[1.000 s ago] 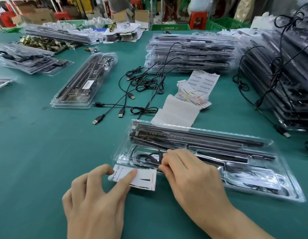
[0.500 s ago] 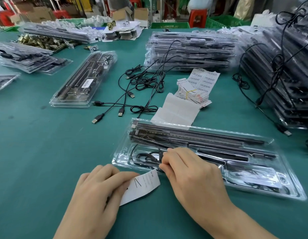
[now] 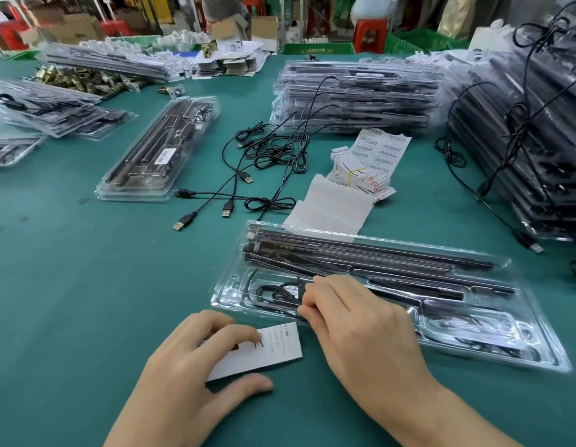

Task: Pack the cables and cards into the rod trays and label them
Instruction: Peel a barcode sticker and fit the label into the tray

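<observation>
Left hand [image 3: 196, 366] pinches a white card [image 3: 277, 346] lying on the green table [image 3: 86, 301], just beside the clear rod tray [image 3: 228, 295]. Right hand [image 3: 354, 324], fingers curled, grips the tray's near edge beside the coiled cable [image 3: 273, 293].

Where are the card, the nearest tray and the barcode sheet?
card [image 3: 280, 345]: head view, bare white right half.
nearest tray [image 3: 227, 293]: head view, clear left end wall.
barcode sheet [image 3: 388, 150]: head view, middle of printed face.

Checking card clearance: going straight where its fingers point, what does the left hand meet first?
Holding the white card, it likely meets the right hand at the near rim of the clear plastic rod tray; depth unclear.
</observation>
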`<state>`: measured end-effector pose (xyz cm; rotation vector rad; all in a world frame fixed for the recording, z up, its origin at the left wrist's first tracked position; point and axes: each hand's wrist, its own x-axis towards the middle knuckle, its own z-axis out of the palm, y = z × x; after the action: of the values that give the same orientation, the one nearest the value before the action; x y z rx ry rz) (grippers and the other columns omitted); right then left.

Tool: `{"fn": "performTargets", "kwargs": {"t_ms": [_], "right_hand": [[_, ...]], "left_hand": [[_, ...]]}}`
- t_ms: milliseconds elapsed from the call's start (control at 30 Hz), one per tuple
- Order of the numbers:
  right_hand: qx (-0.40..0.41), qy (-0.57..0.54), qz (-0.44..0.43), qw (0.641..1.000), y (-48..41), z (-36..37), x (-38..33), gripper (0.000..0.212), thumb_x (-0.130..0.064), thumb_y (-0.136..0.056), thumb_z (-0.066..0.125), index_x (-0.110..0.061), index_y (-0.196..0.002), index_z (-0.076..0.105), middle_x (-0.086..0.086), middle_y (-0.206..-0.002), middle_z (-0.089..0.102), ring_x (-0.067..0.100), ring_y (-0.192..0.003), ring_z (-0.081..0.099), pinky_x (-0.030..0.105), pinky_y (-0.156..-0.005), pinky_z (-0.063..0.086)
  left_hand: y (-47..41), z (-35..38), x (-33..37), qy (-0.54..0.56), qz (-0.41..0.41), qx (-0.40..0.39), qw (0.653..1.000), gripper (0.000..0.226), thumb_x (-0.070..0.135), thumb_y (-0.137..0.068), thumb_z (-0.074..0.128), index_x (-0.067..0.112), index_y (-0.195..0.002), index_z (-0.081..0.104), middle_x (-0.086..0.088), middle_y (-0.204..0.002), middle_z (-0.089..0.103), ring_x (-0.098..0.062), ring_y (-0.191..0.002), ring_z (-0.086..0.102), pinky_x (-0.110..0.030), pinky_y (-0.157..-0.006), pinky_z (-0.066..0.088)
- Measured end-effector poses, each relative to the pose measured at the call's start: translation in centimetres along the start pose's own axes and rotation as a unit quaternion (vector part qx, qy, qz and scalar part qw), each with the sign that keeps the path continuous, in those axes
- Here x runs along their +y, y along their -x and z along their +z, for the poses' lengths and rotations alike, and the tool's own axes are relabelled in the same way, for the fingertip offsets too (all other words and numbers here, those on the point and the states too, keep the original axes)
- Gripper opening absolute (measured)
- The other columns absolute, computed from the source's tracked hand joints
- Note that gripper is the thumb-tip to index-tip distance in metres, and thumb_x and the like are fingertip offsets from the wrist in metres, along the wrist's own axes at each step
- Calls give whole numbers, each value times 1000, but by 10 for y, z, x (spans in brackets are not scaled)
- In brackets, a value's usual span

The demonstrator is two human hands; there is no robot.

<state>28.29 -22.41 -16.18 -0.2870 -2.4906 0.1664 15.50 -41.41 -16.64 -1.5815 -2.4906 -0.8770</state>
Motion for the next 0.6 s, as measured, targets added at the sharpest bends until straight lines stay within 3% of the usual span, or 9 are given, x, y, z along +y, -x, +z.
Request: {"fn": "performTargets", "kwargs": {"t_ms": [233, 433, 600], "right_hand": [[-12, 4, 12, 1000, 0, 0, 0, 22, -26, -104, 53, -19, -86, 63, -8, -82, 57, 12, -67, 52, 28, -44, 43], [-9, -6, 19, 1000, 0, 0, -1, 19, -24, -101, 58, -18, -84, 64, -7, -82, 59, 13, -67, 55, 30, -41, 43], [0, 4, 21, 1000, -1, -1, -2, 15, -19, -98, 65, -18, -83, 64, -7, -80, 59, 13, -64, 54, 29, -39, 42]], "left_hand": [[-13, -1, -1, -68, 67, 100, 990, 24, 46, -88, 71, 24, -94, 79, 12, -93, 69, -13, -80, 63, -33, -72, 47], [-14, 6, -3, -116, 56, 163, 978, 19, 46, -92, 72, 29, -89, 80, 16, -98, 74, -15, -87, 70, -36, -77, 47], [-17, 14, 0, -166, 79, 163, 969, 17, 35, -97, 68, 25, -93, 82, 11, -105, 77, -18, -89, 74, -37, -83, 51]]}}
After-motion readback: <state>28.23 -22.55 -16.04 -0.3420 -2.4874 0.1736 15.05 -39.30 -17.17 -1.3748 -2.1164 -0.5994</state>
